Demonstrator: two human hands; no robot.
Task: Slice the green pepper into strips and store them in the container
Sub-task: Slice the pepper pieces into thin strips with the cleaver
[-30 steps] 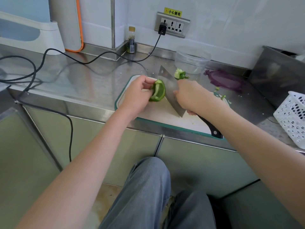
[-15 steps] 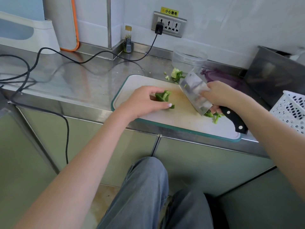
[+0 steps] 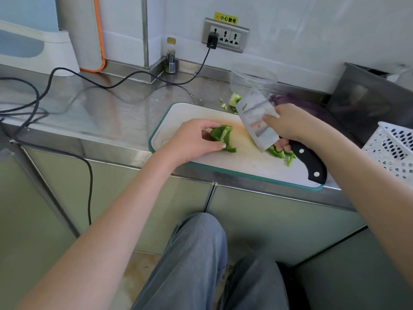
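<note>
On the white cutting board with a teal rim, my left hand pinches a piece of green pepper. My right hand grips a cleaver with a black handle, blade tilted above the board to the right of that piece. Cut pepper strips lie under the blade's heel, partly hidden by my fingers. Behind the board stands a clear plastic container. The pepper's core and seeds lie on the counter beside it.
The steel counter carries black cables at left. A purple lid lies behind my right hand. A white perforated basket and a dark metal box stand at right. A small bottle sits in the corner.
The cleaver swept from beside the held pepper to the right, pushing cut strips along. My left hand lowered its pepper piece onto the board and keeps hold of it.
</note>
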